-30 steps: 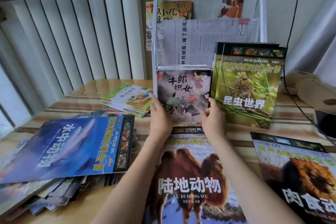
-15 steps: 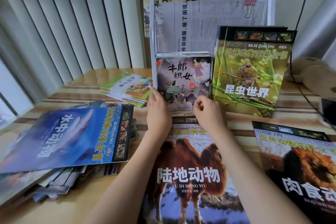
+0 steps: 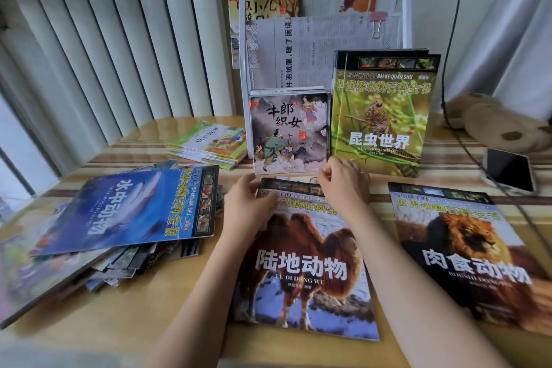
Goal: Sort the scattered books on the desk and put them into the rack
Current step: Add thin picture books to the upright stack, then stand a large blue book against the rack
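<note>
From the head camera, your left hand [image 3: 249, 206] rests on the top left corner of the camel book [image 3: 301, 266], thumb curled over that edge, so this grip is grasping the book. Your right hand [image 3: 343, 181] sits at the same book's top right corner with fingers curled at the edge; this grip looks to be pinching the camel book too, though the fingertips are partly hidden.

Take the camel book as the landmark: it lies flat on the table [image 3: 149, 308] in front of you. Directly behind it the rack [image 3: 243, 75] stands upright, holding clipped newspapers [image 3: 313, 48] in its upper tiers. At the rack's foot the grey storybook [image 3: 289, 133] stands upright just behind your hands, apart from them. Just right of the storybook, the green insect book [image 3: 385, 116] leans upright with a matching copy behind it.

Right of the camel book, the lion book [image 3: 466, 254] lies flat, near but not touching. Left of the camel book, the blue sea-animal book [image 3: 131, 209] tops a loose pile of books. Behind and to the left, a small stack of green books [image 3: 209, 143] lies beside the rack. A phone [image 3: 509, 170] lies far right, behind the lion book.
</note>
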Action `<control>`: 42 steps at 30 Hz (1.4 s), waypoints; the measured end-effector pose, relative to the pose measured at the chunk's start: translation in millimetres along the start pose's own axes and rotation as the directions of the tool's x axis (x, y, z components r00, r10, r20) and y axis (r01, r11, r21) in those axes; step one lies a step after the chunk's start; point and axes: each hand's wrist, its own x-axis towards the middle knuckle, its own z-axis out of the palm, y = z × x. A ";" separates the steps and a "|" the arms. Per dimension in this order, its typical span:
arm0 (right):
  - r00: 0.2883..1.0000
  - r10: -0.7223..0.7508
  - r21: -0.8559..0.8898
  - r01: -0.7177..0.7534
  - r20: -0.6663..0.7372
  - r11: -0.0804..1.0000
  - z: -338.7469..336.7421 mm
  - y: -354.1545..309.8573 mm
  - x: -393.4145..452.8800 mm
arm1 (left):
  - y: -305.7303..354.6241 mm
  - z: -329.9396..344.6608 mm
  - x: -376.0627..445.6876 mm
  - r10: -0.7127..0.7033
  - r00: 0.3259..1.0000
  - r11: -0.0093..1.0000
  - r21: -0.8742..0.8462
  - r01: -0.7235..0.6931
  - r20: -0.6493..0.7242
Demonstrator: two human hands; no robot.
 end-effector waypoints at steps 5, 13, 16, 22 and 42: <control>0.990 0.070 -0.010 -0.072 -0.122 0.997 -19.0 7.9 -6.7 | 2.2 -1.0 -5.9 -0.009 0.995 0.965 -0.260 0.034 0.098; 0.741 0.584 -0.302 -0.503 0.332 0.810 -57.8 46.8 -27.6 | 1.5 5.9 -5.5 0.102 0.947 0.989 0.069 -0.129 0.306; 0.726 0.591 -0.321 -0.499 0.353 0.805 -60.4 46.9 -26.6 | 0.6 6.5 -2.5 0.072 0.958 0.994 0.055 -0.090 0.277; 0.760 0.558 -0.444 -0.397 0.332 0.804 -52.1 41.1 -23.7 | -2.4 7.3 1.6 -0.012 0.962 0.999 -0.041 0.024 0.274; 0.949 0.151 0.140 -0.196 0.277 0.971 -114.2 -56.3 -17.8 | 1.1 15.7 -2.2 0.052 0.971 0.990 -0.140 -0.019 0.231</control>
